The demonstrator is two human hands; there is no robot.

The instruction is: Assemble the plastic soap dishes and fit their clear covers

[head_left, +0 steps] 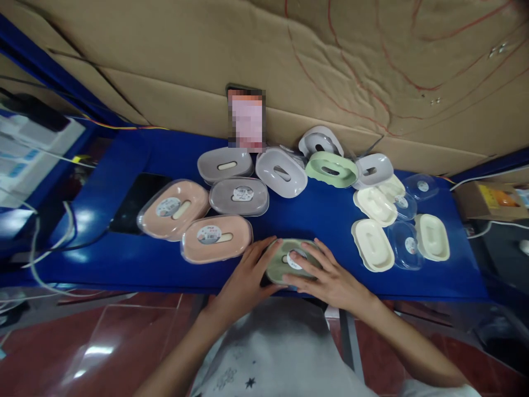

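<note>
A green soap box (pixel 276 271) under a clear lid with a round label lies at the table's front edge, in front of my body. My left hand (pixel 250 270) is closed around its left end. Across its right end and lid rests my right hand (pixel 333 278), with one finger on the label and the thumb on the near side. Just left of my left hand sits a peach soap box (pixel 227 253) with a clear lid and label. Another peach soap box (pixel 192 201) stands behind it.
Grey soap boxes (pixel 256 204) and a green tray (pixel 334 170) stand farther back. On the right are cream trays (pixel 378 251) and clear lids (pixel 403 256). A phone (pixel 247 118) with a blurred screen leans on the cardboard wall (pixel 173 71). A dark flat device (pixel 134 201) lies left on the blue table (pixel 289 220).
</note>
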